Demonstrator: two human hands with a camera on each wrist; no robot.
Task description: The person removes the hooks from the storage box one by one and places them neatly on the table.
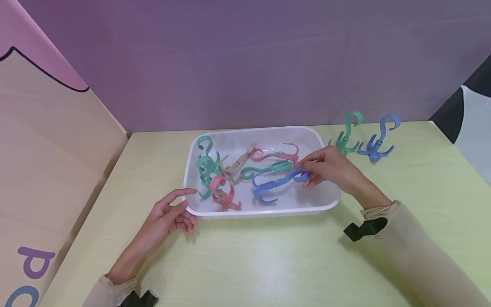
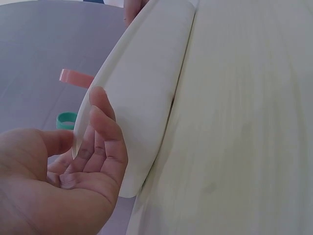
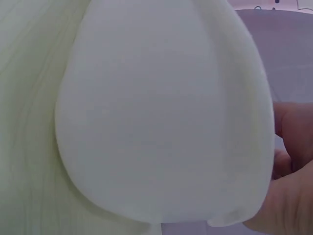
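Note:
A white plastic tray (image 1: 264,209) holds several hooks, each with one large curl and several small curved prongs. With fingers and thumb, my right hand (image 1: 331,168) pinches the curled end of a blue hook (image 1: 271,185) over the tray's right half; its prongs point left. In the right wrist view the tray wall hides most of that hand (image 3: 288,191). My left hand (image 1: 166,217) grips the tray's near left corner, thumb and fingers on either side of the rim (image 2: 82,125). Close to it lie a pink hook (image 1: 226,199) and green hooks (image 1: 207,165).
Inside the tray are also a beige hook (image 1: 235,166), a green hook (image 1: 268,169) and a pink hook (image 1: 293,157). On the table right of the tray stand a green hook (image 1: 343,145) and a blue hook (image 1: 375,147). A purple partition (image 1: 230,76) rises behind the table.

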